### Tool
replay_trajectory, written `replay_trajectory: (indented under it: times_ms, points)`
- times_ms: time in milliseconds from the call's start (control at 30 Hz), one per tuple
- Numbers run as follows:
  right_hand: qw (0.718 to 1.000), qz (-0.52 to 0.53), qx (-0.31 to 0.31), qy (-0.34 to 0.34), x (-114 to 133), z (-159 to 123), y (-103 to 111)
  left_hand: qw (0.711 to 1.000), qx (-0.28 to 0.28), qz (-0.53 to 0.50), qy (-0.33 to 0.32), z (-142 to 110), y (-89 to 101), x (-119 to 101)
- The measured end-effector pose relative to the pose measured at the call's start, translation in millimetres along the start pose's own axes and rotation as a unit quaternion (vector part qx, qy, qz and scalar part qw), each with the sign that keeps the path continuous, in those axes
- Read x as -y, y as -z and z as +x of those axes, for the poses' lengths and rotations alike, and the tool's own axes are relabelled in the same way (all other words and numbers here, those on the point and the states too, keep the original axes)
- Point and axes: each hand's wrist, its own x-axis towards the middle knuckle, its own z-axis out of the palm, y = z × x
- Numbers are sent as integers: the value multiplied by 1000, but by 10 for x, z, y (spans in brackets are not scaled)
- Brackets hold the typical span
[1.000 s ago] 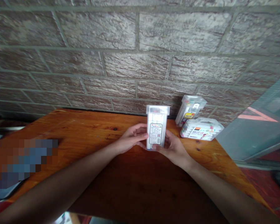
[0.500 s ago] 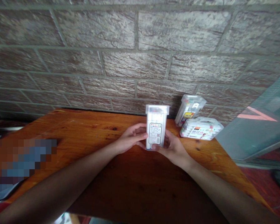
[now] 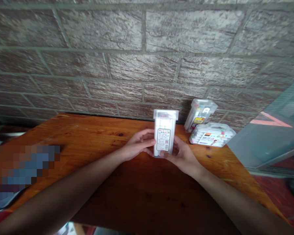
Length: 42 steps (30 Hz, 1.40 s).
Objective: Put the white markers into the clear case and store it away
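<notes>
Upright between my hands is a clear plastic marker case with white pens inside, a lid on top and a printed label with rows of coloured dots. My left hand grips its left side, thumb across the front edge. Around the lower right side wraps my right hand, its thumb on the front near the bottom. The fingers behind the case are partly hidden. I cannot tell whether its base touches the table.
A second clear marker case stands against the brick wall. In front of it rests a handled case of markers, near the right edge of the wooden table. A blurred-out patch covers something at left. A glass panel borders the right.
</notes>
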Motion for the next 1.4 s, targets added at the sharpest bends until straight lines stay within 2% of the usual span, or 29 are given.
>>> replay_trajectory:
  times_ms: [1400]
  points:
    - [1000,-25,4,12,40,-8,7,1000,-8,-9,7,1,-12,-11]
